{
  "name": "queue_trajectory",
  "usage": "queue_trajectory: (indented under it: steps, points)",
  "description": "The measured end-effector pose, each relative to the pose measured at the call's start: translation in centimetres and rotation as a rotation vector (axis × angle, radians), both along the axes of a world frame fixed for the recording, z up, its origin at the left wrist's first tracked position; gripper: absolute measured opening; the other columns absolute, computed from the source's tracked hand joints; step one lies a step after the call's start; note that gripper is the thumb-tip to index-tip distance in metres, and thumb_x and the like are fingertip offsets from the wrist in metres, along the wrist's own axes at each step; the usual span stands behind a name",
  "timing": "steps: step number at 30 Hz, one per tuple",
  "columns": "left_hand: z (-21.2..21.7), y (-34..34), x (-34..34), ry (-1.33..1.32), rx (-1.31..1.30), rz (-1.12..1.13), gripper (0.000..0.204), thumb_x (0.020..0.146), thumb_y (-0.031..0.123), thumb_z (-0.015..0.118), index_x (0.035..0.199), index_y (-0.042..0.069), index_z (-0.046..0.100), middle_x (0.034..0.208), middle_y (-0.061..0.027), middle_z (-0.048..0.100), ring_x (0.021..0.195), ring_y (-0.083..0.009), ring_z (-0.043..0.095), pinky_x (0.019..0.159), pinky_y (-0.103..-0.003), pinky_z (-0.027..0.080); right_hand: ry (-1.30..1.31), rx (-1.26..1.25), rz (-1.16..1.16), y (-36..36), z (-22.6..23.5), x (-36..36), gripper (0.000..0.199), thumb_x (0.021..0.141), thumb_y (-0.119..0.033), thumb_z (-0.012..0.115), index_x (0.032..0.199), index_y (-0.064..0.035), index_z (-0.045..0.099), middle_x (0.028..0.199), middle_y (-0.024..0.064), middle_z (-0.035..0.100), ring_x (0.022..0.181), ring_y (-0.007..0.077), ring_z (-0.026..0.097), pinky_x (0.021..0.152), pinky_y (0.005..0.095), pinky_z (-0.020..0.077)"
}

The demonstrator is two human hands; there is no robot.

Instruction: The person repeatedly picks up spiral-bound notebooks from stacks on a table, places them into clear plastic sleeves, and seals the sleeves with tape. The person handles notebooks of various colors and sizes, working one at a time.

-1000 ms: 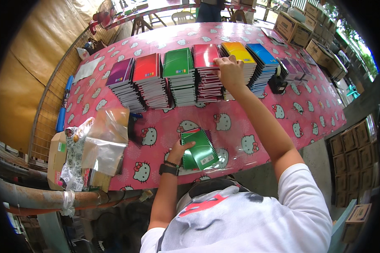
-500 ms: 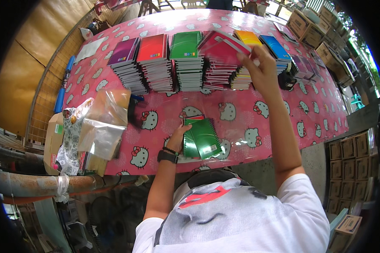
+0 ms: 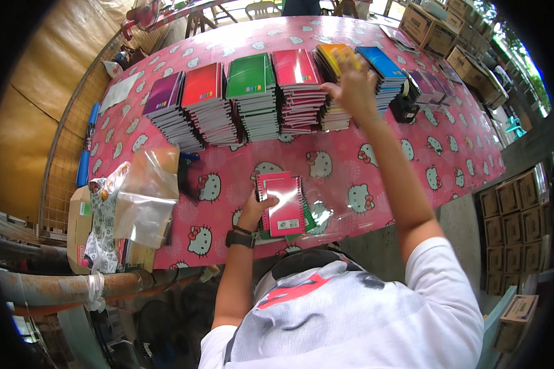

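A row of spiral notebook stacks crosses the pink patterned table (image 3: 412, 166): purple (image 3: 166, 95), red (image 3: 203, 86), green (image 3: 250, 77), a second red stack (image 3: 295, 67), yellow (image 3: 329, 56) and blue (image 3: 381, 61). My right hand (image 3: 353, 89) reaches out over the yellow stack, fingers spread on its top cover. At the near edge my left hand (image 3: 258, 206), a black watch on its wrist, grips the left side of a red notebook (image 3: 284, 203). That notebook lies on a green notebook (image 3: 309, 222), of which only an edge shows.
Clear plastic bags (image 3: 144, 194) hang over the table's left end above an open cardboard box (image 3: 79, 215). A black object (image 3: 405, 104) and dark notebooks (image 3: 431, 83) lie right of the blue stack. Cardboard boxes stand at the back right (image 3: 437, 31) and right (image 3: 511, 209).
My right hand took a red notebook from the second red stack and laid it on the green one at the near edge. It then moved out to the yellow stack.
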State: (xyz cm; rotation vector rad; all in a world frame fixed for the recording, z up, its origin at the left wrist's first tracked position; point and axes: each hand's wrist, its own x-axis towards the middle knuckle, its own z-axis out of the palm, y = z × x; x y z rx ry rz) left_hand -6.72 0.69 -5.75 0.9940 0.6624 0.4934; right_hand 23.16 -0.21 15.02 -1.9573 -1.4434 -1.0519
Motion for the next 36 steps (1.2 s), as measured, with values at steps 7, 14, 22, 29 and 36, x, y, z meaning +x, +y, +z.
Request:
queue_trajectory:
  steps: [7, 14, 22, 29, 36]
  points:
    - [0.3, -0.4, 0.4, -0.084, 0.023, 0.002, 0.049, 0.08, 0.014, 0.069, 0.121, 0.002, 0.045, 0.106, -0.007, 0.059, 0.095, -0.0159, 0.057, 0.086, -0.03, 0.046, 0.147, -0.087, 0.269, -3.5, 3.6, 3.3, 0.017, 0.083, -0.02, 0.064, 0.094, -0.0074, 0.064, 0.087, 0.0039, 0.064, 0.086, 0.0173, 0.059, 0.074, 0.0391, 0.0439]
    - [1.9, -0.7, 0.5, -0.319, -0.404, 0.002, 0.051, 0.087, 0.022, 0.06, 0.129, 0.003, 0.039, 0.109, -0.0094, 0.057, 0.102, -0.0226, 0.057, 0.088, -0.035, 0.047, 1.177, -0.738, 0.772, -6.1, -4.9, -8.2, 0.019, 0.081, -0.01, 0.066, 0.098, -0.0028, 0.063, 0.071, 0.0045, 0.064, 0.065, 0.0119, 0.062, 0.057, 0.0286, 0.0504]
    - [0.7, -0.7, -0.1, -0.075, -0.067, 0.028, 0.052, 0.077, 0.002, 0.062, 0.124, 0.004, 0.038, 0.107, -0.0113, 0.057, 0.096, -0.0221, 0.059, 0.081, -0.035, 0.05, 0.178, 0.029, 0.062, -1.1, 0.0, 0.9, 0.032, 0.077, -0.034, 0.064, 0.091, -0.0047, 0.062, 0.1, 0.0121, 0.062, 0.092, 0.028, 0.057, 0.073, 0.0444, 0.0441]
    - [0.6, -0.9, 0.9, -0.13, -0.101, 0.016, 0.043, 0.079, 0.004, 0.059, 0.118, 0.003, 0.041, 0.106, -0.0114, 0.056, 0.093, -0.0205, 0.058, 0.08, -0.033, 0.049, 0.055, -0.324, -0.18, -6.0, 0.1, 15.5, 0.033, 0.084, -0.03, 0.06, 0.112, -0.0129, 0.062, 0.099, 0.0095, 0.066, 0.092, 0.0241, 0.062, 0.076, 0.0437, 0.0457]
    - [0.4, -0.8, -0.3, -0.093, -0.065, 0.038, 0.05, 0.081, 0.008, 0.06, 0.125, 0.004, 0.038, 0.109, -0.0113, 0.055, 0.095, -0.0188, 0.057, 0.081, -0.031, 0.048, 1.1, 0.346, 0.348, -12.7, 1.0, 4.1, 0.034, 0.082, -0.007, 0.056, 0.115, -0.0028, 0.055, 0.084, 0.0063, 0.063, 0.068, 0.0135, 0.061, 0.058, 0.0281, 0.0502]
